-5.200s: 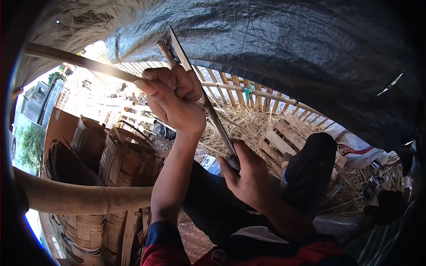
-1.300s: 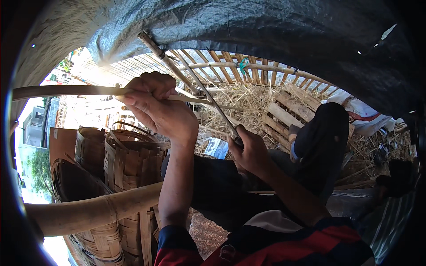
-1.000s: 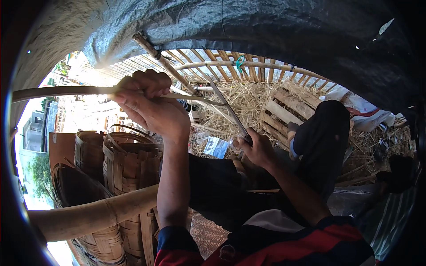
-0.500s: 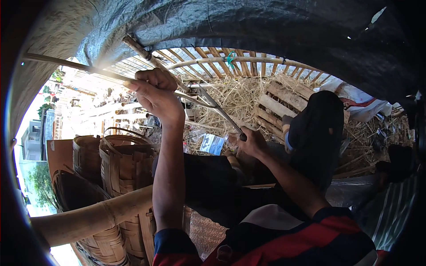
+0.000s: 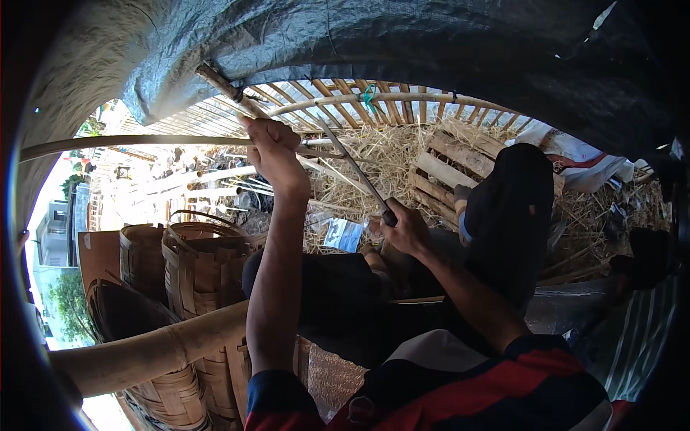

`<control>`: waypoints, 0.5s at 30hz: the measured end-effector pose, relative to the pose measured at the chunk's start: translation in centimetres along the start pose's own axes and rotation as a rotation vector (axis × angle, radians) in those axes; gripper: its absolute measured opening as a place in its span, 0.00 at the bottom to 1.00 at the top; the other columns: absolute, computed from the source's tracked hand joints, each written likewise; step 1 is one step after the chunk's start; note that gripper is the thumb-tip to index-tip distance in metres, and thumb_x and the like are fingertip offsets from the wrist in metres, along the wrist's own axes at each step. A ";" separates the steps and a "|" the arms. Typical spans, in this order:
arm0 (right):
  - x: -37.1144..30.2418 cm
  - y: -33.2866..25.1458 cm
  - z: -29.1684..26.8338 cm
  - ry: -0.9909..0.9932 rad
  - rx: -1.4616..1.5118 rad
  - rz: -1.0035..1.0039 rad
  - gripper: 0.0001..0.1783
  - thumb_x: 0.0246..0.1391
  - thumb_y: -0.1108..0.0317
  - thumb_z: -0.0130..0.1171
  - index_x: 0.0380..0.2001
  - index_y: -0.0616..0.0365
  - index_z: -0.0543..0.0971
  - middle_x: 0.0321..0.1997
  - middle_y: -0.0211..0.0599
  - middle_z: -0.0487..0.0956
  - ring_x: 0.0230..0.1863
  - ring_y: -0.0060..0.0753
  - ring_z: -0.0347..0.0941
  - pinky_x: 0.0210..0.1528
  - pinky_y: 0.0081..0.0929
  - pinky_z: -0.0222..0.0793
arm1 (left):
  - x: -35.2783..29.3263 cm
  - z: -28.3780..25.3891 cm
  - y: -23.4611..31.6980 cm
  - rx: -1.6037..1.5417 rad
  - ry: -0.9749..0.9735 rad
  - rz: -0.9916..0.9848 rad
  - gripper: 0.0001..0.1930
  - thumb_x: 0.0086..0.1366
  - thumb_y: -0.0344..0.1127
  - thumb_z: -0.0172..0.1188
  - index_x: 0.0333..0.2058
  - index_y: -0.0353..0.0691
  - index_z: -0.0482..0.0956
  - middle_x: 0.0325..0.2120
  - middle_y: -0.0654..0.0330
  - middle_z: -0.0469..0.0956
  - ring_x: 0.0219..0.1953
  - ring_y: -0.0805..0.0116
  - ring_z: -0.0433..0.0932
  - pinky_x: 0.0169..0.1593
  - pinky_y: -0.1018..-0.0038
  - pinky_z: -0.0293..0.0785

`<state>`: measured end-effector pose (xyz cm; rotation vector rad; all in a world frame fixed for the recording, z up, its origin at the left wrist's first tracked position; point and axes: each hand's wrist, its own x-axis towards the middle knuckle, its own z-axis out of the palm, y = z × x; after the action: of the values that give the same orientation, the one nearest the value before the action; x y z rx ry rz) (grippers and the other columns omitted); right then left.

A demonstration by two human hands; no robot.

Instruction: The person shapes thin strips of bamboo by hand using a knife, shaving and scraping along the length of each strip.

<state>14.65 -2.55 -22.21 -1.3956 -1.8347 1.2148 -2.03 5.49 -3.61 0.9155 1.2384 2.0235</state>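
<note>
My left hand point(image 5: 277, 154) is raised in front of me, fingers closed round a long, thin bamboo strip point(image 5: 144, 141). The strip runs nearly level far out to the left, and a short end sticks out to the right of my fist. That end meets the knife's outline; whether they touch, I cannot tell. Lower and to the right, my right hand point(image 5: 408, 226) grips the dark handle of a knife point(image 5: 363, 179). Its long, narrow blade slants up and left, with the tip just right of my left fist.
Woven bamboo baskets point(image 5: 205, 266) stand at left behind a thick bamboo pole point(image 5: 158, 348). Straw point(image 5: 359, 190) and wooden slats point(image 5: 449, 172) cover the ground ahead, below a slatted bamboo fence point(image 5: 395, 108). A dark tarp point(image 5: 345, 43) hangs overhead. My bent knee point(image 5: 521, 187) rises at right.
The bamboo strip has swung from a slant to nearly level, its left end lower and its right end higher. My left hand has shifted slightly right and down. The knife has barely moved.
</note>
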 end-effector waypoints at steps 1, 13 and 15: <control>-0.1 -0.5 -0.4 -0.042 0.031 -0.042 0.21 0.42 0.66 0.60 0.42 0.60 0.70 0.25 0.47 0.76 0.34 0.55 0.74 0.36 0.43 0.70 | -0.2 0.2 0.7 0.015 0.012 0.015 0.25 0.71 0.51 0.39 0.16 0.47 0.51 0.13 0.70 0.50 0.16 0.79 0.45 0.21 0.77 0.43; -1.4 -6.8 -3.0 -0.135 0.304 -0.385 0.22 0.47 0.71 0.59 0.48 0.59 0.70 0.29 0.46 0.76 0.28 0.42 0.76 0.33 0.34 0.71 | -3.2 -3.2 6.1 -0.416 -0.230 -0.015 0.26 0.68 0.60 0.38 0.17 0.50 0.57 0.09 0.73 0.43 0.13 0.80 0.38 0.19 0.77 0.36; -1.2 -7.6 -2.5 -0.135 0.369 -0.397 0.19 0.48 0.72 0.59 0.45 0.60 0.70 0.24 0.41 0.73 0.24 0.37 0.71 0.28 0.32 0.67 | -3.5 -3.0 7.1 -0.461 -0.390 -0.001 0.25 0.68 0.58 0.39 0.16 0.52 0.55 0.08 0.73 0.42 0.13 0.81 0.37 0.19 0.77 0.35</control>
<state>13.57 -3.27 -14.29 -0.7238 -1.7518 1.3677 -3.26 -1.44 1.01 1.0081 0.5322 1.8928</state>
